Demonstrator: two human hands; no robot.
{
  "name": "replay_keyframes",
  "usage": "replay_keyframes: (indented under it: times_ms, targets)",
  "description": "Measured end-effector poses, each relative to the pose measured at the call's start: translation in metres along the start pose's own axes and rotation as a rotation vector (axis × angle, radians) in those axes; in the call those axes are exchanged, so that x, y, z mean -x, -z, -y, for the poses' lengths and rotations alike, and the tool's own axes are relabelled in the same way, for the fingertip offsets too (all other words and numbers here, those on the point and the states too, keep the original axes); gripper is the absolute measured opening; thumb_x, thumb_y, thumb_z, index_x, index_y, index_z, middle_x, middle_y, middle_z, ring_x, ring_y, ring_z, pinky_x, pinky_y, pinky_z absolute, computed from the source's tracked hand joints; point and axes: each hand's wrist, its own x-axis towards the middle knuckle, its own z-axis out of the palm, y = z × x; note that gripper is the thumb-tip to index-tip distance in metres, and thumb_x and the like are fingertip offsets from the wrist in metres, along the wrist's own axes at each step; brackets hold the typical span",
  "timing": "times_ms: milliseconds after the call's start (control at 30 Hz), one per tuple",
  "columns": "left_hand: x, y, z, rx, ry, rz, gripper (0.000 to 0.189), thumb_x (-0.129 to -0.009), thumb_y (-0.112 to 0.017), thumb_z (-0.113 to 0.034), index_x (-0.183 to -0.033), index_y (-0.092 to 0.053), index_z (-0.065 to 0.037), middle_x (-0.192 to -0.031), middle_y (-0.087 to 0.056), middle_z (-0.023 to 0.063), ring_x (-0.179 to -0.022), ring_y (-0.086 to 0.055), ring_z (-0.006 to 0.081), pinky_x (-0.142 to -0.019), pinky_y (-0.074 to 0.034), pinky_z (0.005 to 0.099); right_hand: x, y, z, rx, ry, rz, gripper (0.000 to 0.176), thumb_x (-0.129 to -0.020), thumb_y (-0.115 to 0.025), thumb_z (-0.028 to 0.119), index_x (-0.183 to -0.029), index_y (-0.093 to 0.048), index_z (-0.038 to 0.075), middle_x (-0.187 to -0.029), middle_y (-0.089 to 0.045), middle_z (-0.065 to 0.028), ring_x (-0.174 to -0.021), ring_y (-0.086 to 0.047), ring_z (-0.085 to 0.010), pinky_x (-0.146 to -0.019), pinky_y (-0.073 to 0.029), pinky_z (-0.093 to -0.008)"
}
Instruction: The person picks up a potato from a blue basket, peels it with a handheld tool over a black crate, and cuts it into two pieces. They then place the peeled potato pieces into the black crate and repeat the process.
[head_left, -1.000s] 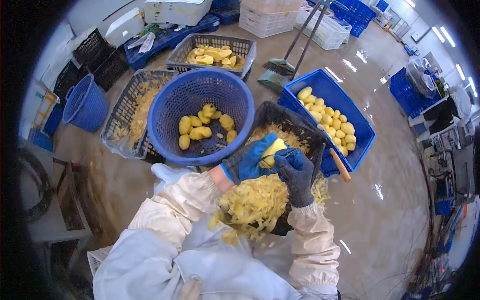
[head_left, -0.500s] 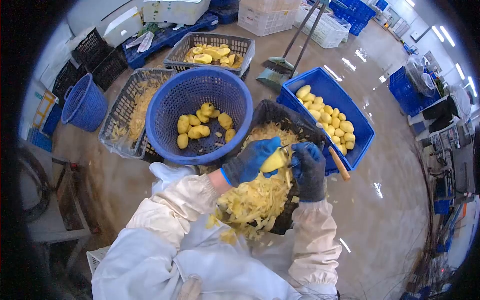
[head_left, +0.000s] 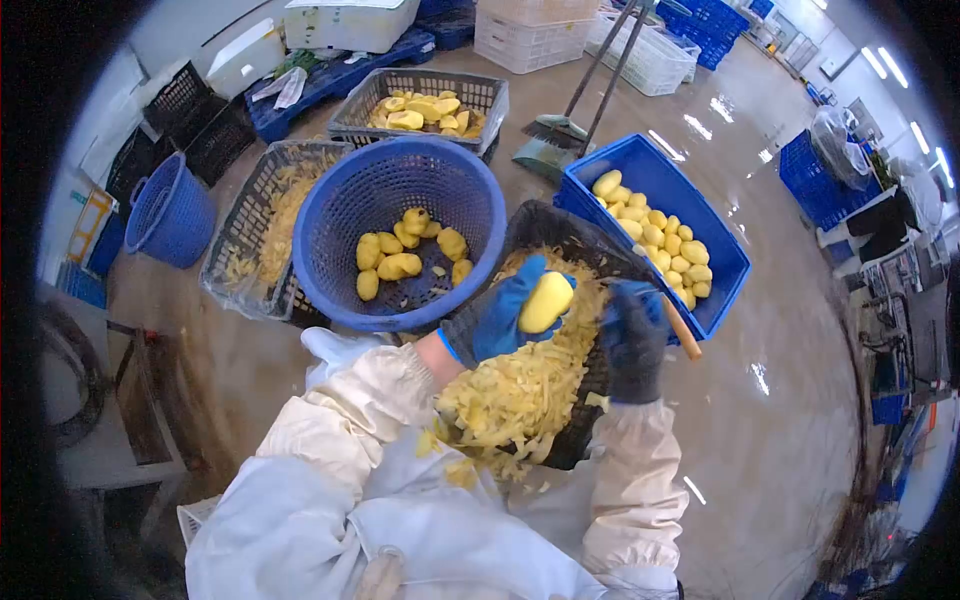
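Note:
My gloved left hand (head_left: 497, 322) is wrapped round a peeled yellow potato (head_left: 546, 303) above a dark crate (head_left: 573, 424) heaped with peelings (head_left: 520, 395). To its right, my gloved right hand (head_left: 634, 340) is curled, and what its fingers hold is too blurred to make out. A wooden handle (head_left: 682, 328) shows at the right edge of the crate, beside that hand. The round blue basket (head_left: 479, 178) at the left holds several potatoes with patchy skin (head_left: 398, 266). Several smooth yellow potatoes (head_left: 668, 243) lie in the blue bin (head_left: 728, 272) at the right.
Behind the round basket stands a crate (head_left: 490, 90) of yellow pieces, and a lined crate (head_left: 222, 240) of shavings is at its left. A broom and dustpan (head_left: 548, 150) stand beyond the dark crate. Another blue basket (head_left: 172, 215) is at the far left.
The hands have moved apart. My left hand has turned the potato so that its smooth side faces up, and my right hand has moved right, away from it.

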Motion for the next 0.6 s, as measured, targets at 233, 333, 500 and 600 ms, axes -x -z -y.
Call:
replay_keyframes:
  times_ms: [233,333,500,600]
  targets:
    - [0.012,0.000,0.000,-0.064,0.032,0.063,0.044,-0.094,-0.048,-0.038,-0.116,-0.053,0.000,-0.089,-0.060,0.0091,-0.074,-0.060,0.0183,-0.068,-0.052,0.0291,0.010,-0.022,0.012,-0.304,-0.312,0.132,0.010,-0.085,-0.065,0.013,-0.087,-0.061,0.005,-0.074,-0.060,-0.0019,-0.055,-0.051,-0.0063,-0.048,-0.039,-0.0204]
    - [0.011,0.004,0.011,-0.035,0.160,0.287,0.047,-0.092,-0.051,-0.038,-0.123,-0.050,-0.002,-0.091,-0.060,0.0071,-0.070,-0.058,0.0166,-0.063,-0.051,0.0278,-0.028,0.009,-0.052,-0.306,-0.094,-0.091,0.010,-0.085,-0.065,0.013,-0.088,-0.061,0.004,-0.072,-0.060,-0.0015,-0.054,-0.051,-0.0064,-0.047,-0.039,-0.0201]
    - [0.006,0.008,0.000,0.209,0.115,0.087,0.044,-0.093,-0.050,-0.038,-0.122,-0.051,-0.004,-0.094,-0.062,0.0076,-0.075,-0.061,0.0183,-0.062,-0.053,0.0289,0.005,-0.015,0.012,-0.328,-0.357,-0.037,0.012,-0.084,-0.066,0.014,-0.090,-0.061,0.005,-0.069,-0.060,-0.0005,-0.053,-0.051,-0.0055,-0.046,-0.038,-0.0193]
    - [0.001,0.007,0.001,0.284,0.150,-0.070,0.043,-0.093,-0.048,-0.043,-0.112,-0.055,-0.005,-0.094,-0.062,0.0097,-0.075,-0.063,0.0182,-0.059,-0.056,0.0307,0.024,-0.034,0.018,-0.202,-0.300,0.246,0.012,-0.083,-0.065,0.013,-0.087,-0.061,0.002,-0.068,-0.060,-0.0027,-0.049,-0.052,-0.0082,-0.043,-0.040,-0.0202]
